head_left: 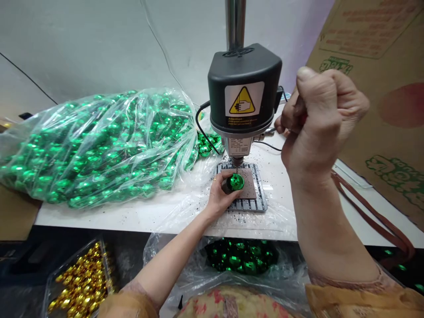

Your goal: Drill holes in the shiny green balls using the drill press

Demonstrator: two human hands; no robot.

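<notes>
My left hand (220,191) is closed around a shiny green faceted ball (236,181), which sits on a brown board (251,190) on the ribbed metal base (261,204) of a small drill press (244,88). The drill's thin bit comes down to the top of the ball; whether it has entered cannot be made out. Raised at the machine's right side, my right hand (319,119) is wrapped in a fist round the end of the feed lever (270,131). Most of the lever's grip is hidden by the fingers.
A large clear bag (109,145) of green balls lies left on the white table (115,218). Below the table edge are more green balls (241,256) in plastic and a bin of gold balls (82,278). A cardboard box (374,115) stands right, beside a brown strap (374,216).
</notes>
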